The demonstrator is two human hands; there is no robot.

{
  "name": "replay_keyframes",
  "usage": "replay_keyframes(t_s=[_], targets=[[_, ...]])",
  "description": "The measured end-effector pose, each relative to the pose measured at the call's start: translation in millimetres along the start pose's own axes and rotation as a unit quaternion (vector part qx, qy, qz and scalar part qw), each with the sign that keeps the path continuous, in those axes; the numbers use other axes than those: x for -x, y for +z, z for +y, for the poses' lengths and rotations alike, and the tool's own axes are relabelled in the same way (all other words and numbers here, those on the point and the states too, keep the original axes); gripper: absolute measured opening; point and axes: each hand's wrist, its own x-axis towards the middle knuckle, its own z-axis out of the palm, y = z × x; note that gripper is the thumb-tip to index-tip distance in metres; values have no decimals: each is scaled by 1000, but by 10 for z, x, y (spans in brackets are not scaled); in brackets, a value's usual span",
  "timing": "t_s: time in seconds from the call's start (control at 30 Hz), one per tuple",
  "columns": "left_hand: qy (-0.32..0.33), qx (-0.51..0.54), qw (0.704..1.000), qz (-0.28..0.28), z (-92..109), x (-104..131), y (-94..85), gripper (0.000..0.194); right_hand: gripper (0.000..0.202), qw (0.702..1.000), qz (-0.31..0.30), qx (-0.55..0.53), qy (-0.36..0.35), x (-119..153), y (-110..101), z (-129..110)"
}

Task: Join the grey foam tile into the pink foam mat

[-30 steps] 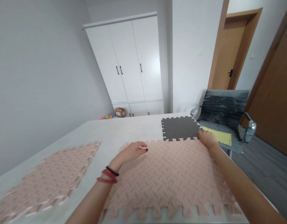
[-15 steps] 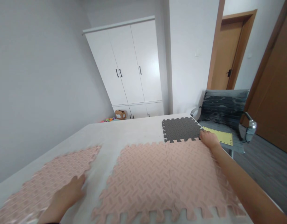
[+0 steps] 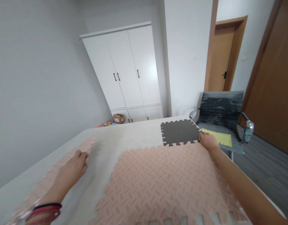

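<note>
My left hand is closed on the edge of a loose pink foam mat tile, which is raised and tilted off the table. To its right, two pink foam tiles lie flat, joined along a seam. A dark grey foam tile meets their far right side, its toothed edge against the pink. At the corner where grey and pink meet, my right hand has its fingers curled over the grey tile's edge; the fingertips are partly hidden.
The tiles lie on a white table. Beyond its right edge stands a grey office chair with a yellow foam tile on the seat. A white wardrobe and a cardboard box are behind the table.
My left hand has moved up and away from me, taking hold of the loose pink tile and tilting it off the table. My right hand stays at the same corner.
</note>
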Motion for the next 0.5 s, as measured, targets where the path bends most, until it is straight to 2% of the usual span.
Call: replay_keyframes(t_s=[0.1, 0.2, 0.3, 0.37, 0.5], targets=[[87, -14, 995, 49, 358, -270, -161, 34, 31, 1000, 3, -6, 2, 1, -9, 0], [153, 3, 987, 52, 774, -413, -138, 37, 31, 1000, 8, -9, 6, 3, -22, -3], [212, 31, 976, 27, 1145, -454, 51, 38, 31, 1000, 14, -9, 6, 9, -34, -4], [240, 48, 970, 2, 1318, -448, 219, 36, 30, 1000, 17, -8, 4, 10, -37, -2], [247, 63, 966, -41, 1448, -425, 511, 30, 30, 1000, 18, -10, 8, 4, -31, 4]])
